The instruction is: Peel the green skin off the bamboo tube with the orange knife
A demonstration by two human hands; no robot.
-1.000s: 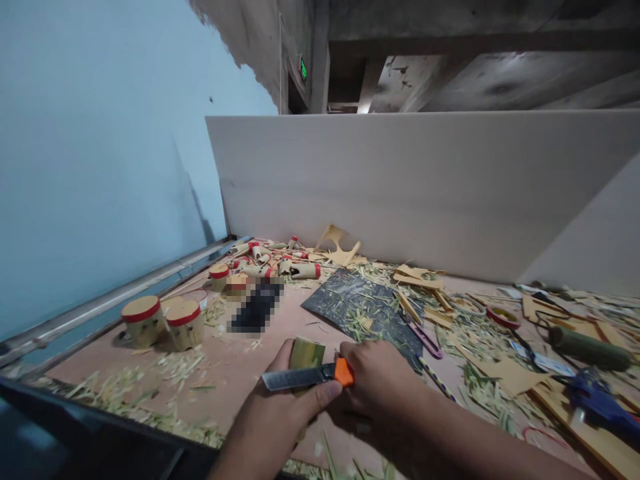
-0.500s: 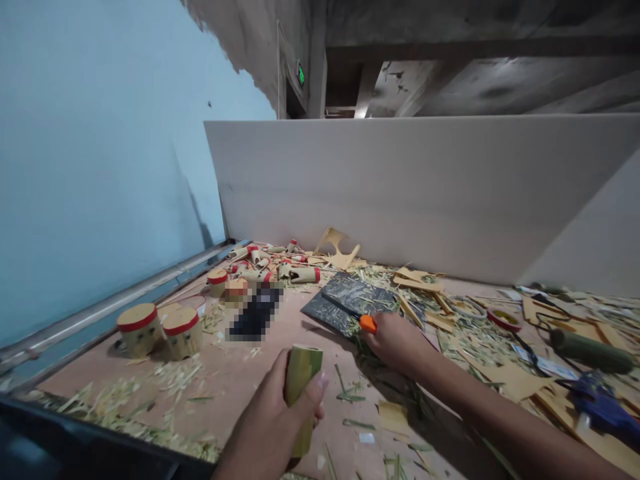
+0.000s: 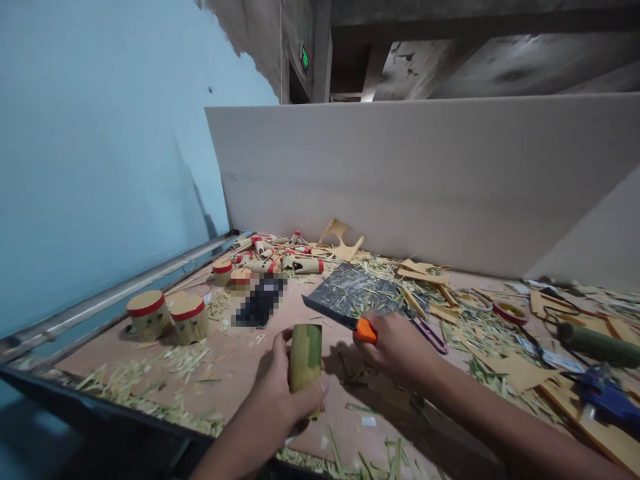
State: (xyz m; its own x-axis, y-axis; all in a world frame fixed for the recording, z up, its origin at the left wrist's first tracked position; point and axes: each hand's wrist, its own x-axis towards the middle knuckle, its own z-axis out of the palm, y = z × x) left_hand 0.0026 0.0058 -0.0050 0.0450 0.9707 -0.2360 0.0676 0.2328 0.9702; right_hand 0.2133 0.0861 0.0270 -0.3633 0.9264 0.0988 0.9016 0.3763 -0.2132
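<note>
My left hand is wrapped round a short bamboo tube, held upright near the front of the table. Part of the tube's skin is green and part is pale, as if shaved. My right hand grips the orange handle of a knife, to the right of the tube and apart from it. The knife's dark blade points left and is hard to tell from the dark board behind it. The right fingers are partly hidden behind the handle.
Bamboo drums with red rims stand at the left, near a pixelated dark object. Small red-ended bamboo pieces lie at the back. At the right are a pink cutter, a green bamboo length and a blue tool. Shavings litter the table.
My left hand has turned the bamboo tube, showing more of its green side, and raised it slightly. The knife has swung so its blade sits lower and nearer. The view has tilted down slightly.
</note>
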